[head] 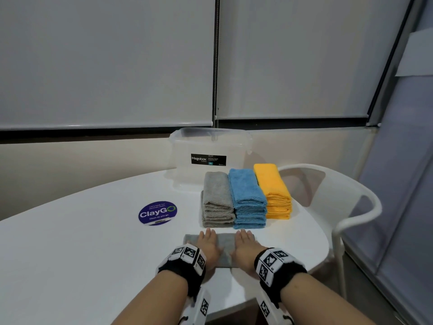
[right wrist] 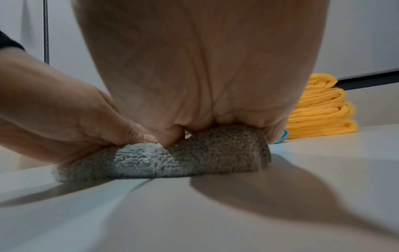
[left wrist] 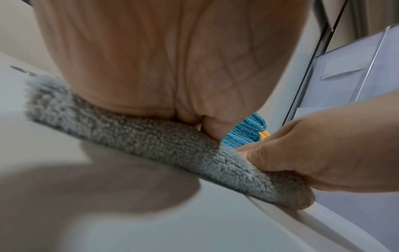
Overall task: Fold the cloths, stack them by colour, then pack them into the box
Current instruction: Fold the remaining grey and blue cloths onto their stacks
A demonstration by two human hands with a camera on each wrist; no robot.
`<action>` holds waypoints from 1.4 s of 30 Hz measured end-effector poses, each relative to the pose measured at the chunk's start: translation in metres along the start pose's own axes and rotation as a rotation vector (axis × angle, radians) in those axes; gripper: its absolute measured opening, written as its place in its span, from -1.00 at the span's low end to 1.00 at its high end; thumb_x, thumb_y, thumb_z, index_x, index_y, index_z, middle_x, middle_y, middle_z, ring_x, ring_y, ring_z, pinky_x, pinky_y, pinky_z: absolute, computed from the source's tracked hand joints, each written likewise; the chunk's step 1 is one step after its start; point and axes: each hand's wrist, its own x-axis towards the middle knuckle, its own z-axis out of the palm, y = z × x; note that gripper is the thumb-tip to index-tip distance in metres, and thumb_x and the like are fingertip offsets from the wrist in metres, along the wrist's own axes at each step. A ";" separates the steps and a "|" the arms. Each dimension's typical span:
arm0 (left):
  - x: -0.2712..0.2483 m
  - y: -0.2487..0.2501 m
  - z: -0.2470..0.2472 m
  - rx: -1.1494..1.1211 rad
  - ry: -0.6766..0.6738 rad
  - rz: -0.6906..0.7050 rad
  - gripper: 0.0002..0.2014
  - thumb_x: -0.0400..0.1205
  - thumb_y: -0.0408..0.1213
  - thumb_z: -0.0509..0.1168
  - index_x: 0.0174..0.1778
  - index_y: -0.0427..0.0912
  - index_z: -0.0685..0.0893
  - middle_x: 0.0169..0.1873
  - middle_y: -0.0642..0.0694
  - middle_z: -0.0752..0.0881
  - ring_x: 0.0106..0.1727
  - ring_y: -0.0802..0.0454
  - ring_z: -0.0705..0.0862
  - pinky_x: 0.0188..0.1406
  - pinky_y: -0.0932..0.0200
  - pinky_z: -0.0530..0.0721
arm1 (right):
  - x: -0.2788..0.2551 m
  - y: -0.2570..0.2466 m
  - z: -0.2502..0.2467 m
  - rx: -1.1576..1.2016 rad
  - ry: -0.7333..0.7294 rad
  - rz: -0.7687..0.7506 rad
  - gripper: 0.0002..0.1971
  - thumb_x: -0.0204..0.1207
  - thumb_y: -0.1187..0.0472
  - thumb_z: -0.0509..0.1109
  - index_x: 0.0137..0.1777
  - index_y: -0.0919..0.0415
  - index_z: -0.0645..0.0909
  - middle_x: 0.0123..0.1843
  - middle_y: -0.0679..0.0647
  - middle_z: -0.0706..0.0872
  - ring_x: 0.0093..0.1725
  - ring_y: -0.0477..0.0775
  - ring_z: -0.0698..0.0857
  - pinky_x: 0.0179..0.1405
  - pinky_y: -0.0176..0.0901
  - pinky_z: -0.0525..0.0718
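A folded grey cloth [head: 226,250] lies on the white table [head: 93,254] near its front edge. My left hand [head: 207,242] and right hand [head: 244,243] both press flat on it, fingers straight, side by side. The wrist views show each palm bearing down on the grey cloth [left wrist: 168,145] [right wrist: 194,156]. Behind the cloth stand three stacks: grey [head: 216,200], blue [head: 248,200] and yellow [head: 274,191]. The clear plastic box [head: 208,158] stands open at the back, behind the stacks.
A round purple sticker [head: 157,213] lies on the table left of the stacks. A white chair [head: 337,207] stands at the table's right side. Window blinds and a wall close off the back.
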 end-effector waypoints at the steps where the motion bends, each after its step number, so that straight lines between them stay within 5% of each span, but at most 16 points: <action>1: 0.001 0.001 0.001 0.017 0.000 -0.007 -0.39 0.79 -0.08 -0.08 0.68 -0.27 -0.14 0.69 -0.15 -0.14 0.70 -0.11 -0.10 0.61 -0.14 -0.02 | 0.000 0.000 0.002 0.022 0.001 0.028 -0.26 0.73 -0.06 -0.05 0.65 0.41 -0.29 0.69 0.28 -0.28 0.68 0.27 -0.25 0.67 0.09 -0.16; 8: 0.008 -0.006 0.010 -0.028 0.043 -0.074 -0.39 0.79 -0.03 -0.11 0.67 -0.35 -0.02 0.67 -0.29 -0.02 0.69 -0.20 -0.05 0.65 0.05 -0.09 | -0.016 0.003 0.003 0.131 0.050 0.114 -0.21 0.69 -0.18 -0.05 0.68 0.29 -0.30 0.70 0.16 -0.34 0.69 0.17 -0.23 0.66 0.04 -0.11; 11: 0.007 -0.001 0.000 0.177 -0.012 -0.038 -0.57 0.76 -0.18 0.05 0.55 -0.21 0.35 0.52 -0.29 0.37 0.56 -0.26 0.28 0.58 -0.26 0.09 | -0.020 0.006 0.005 0.107 0.051 0.088 -0.24 0.70 -0.16 -0.08 0.68 0.29 -0.28 0.70 0.17 -0.33 0.70 0.17 -0.22 0.65 0.03 -0.10; 14: 0.003 0.005 -0.013 0.345 -0.072 -0.100 -0.70 0.65 -0.20 0.18 0.28 -0.13 0.62 0.19 -0.12 0.65 0.39 -0.17 0.51 0.40 -0.66 -0.06 | -0.026 0.012 0.006 0.051 0.038 0.015 -0.28 0.72 -0.14 -0.11 0.68 0.29 -0.26 0.70 0.18 -0.32 0.70 0.18 -0.21 0.65 0.05 -0.10; 15: 0.002 0.006 -0.015 0.335 -0.032 -0.082 -0.70 0.62 -0.19 0.20 0.25 -0.14 0.63 0.13 -0.11 0.66 0.35 -0.17 0.56 0.44 -0.62 -0.03 | -0.029 0.014 0.005 0.041 0.035 -0.017 -0.28 0.72 -0.14 -0.11 0.68 0.28 -0.26 0.70 0.18 -0.31 0.70 0.18 -0.21 0.65 0.05 -0.10; 17: -0.001 0.006 -0.019 0.288 0.032 0.011 -0.66 0.58 -0.18 0.23 0.25 -0.18 0.61 0.20 -0.16 0.65 0.31 -0.17 0.61 0.47 -0.30 0.34 | -0.036 0.021 0.002 0.035 0.019 -0.087 -0.28 0.72 -0.14 -0.09 0.69 0.27 -0.24 0.71 0.18 -0.29 0.70 0.18 -0.20 0.65 0.04 -0.09; 19: -0.006 0.002 -0.022 0.232 0.020 0.082 -0.67 0.60 -0.16 0.23 0.21 -0.22 0.65 0.22 -0.22 0.67 0.26 -0.19 0.65 0.26 -0.01 0.58 | -0.042 0.030 -0.002 0.069 0.003 -0.178 -0.23 0.69 -0.17 0.01 0.69 0.24 -0.23 0.71 0.15 -0.28 0.70 0.17 -0.19 0.65 0.01 -0.07; 23: -0.029 -0.004 -0.051 -0.034 0.062 0.242 -0.77 0.58 -0.20 0.25 0.11 -0.14 0.67 0.11 -0.12 0.71 0.18 -0.08 0.64 0.00 0.29 0.48 | -0.049 0.046 -0.011 0.408 0.177 -0.274 0.11 0.29 -0.53 0.21 0.70 0.04 -0.11 0.71 -0.02 0.06 0.66 -0.04 0.15 0.61 -0.16 0.19; 25: -0.040 -0.009 -0.074 -0.180 0.142 0.358 -0.79 0.61 -0.25 0.27 0.13 -0.15 0.65 0.06 -0.03 0.66 0.12 0.06 0.60 -0.12 0.45 0.43 | -0.049 0.048 -0.018 0.664 0.393 -0.270 -0.11 0.49 -0.22 0.36 0.69 -0.06 -0.05 0.64 -0.11 0.25 0.52 -0.09 0.39 0.45 -0.16 0.48; 27: -0.040 -0.016 -0.095 -0.381 0.232 0.391 -0.84 0.64 -0.27 0.27 0.12 -0.14 0.63 -0.04 0.09 0.62 0.03 0.17 0.59 -0.13 0.58 0.43 | -0.050 0.043 -0.034 0.941 0.529 -0.256 -0.20 0.57 -0.01 0.37 0.68 -0.12 -0.04 0.56 -0.13 0.31 0.33 -0.15 0.57 0.08 -0.24 0.71; 29: -0.027 -0.021 -0.112 -0.649 0.320 0.352 -0.96 0.65 -0.27 0.28 -0.01 -0.09 0.58 -0.14 0.11 0.65 -0.11 0.19 0.62 -0.09 0.39 0.56 | -0.047 0.032 -0.054 1.125 0.564 -0.286 -0.19 0.57 0.02 0.37 0.67 -0.17 -0.07 0.51 -0.17 0.32 0.13 -0.26 0.68 -0.13 -0.32 0.73; 33: 0.021 -0.016 -0.134 -1.230 0.352 0.288 -0.82 0.64 -0.30 0.32 0.07 -0.30 0.53 -0.06 -0.19 0.74 -0.06 -0.05 0.72 0.00 -0.03 0.71 | -0.021 0.005 -0.106 1.289 0.471 -0.478 -0.23 0.58 0.18 0.39 0.62 -0.24 0.01 0.48 -0.18 0.40 0.15 -0.23 0.72 0.14 -0.10 0.74; 36: 0.077 -0.018 -0.141 -1.237 0.392 0.173 -0.75 0.66 -0.26 0.32 0.19 -0.28 0.55 0.09 -0.24 0.74 0.08 -0.13 0.74 0.16 -0.16 0.70 | 0.023 -0.001 -0.141 1.060 0.517 -0.487 -0.31 0.58 0.21 0.40 0.62 -0.11 0.16 0.49 -0.13 0.40 0.41 -0.05 0.55 0.33 -0.01 0.64; 40: 0.135 -0.034 -0.130 -0.667 0.276 -0.048 -0.57 0.57 -0.06 0.37 0.23 -0.27 0.54 0.14 -0.21 0.70 0.14 -0.16 0.71 0.12 -0.01 0.69 | 0.077 0.009 -0.153 0.531 0.381 -0.318 -0.63 0.56 0.11 0.37 0.34 0.08 0.46 0.26 0.07 0.61 0.21 0.12 0.62 0.22 0.05 0.65; 42: 0.149 -0.040 -0.116 -0.580 0.170 -0.081 -0.49 0.54 -0.03 0.39 0.27 -0.27 0.45 0.18 -0.24 0.66 0.17 -0.19 0.69 0.06 0.01 0.70 | 0.093 0.012 -0.143 0.329 0.286 -0.263 -0.67 0.56 0.02 0.35 0.24 0.15 0.49 0.20 0.17 0.61 0.15 0.19 0.61 0.17 0.08 0.63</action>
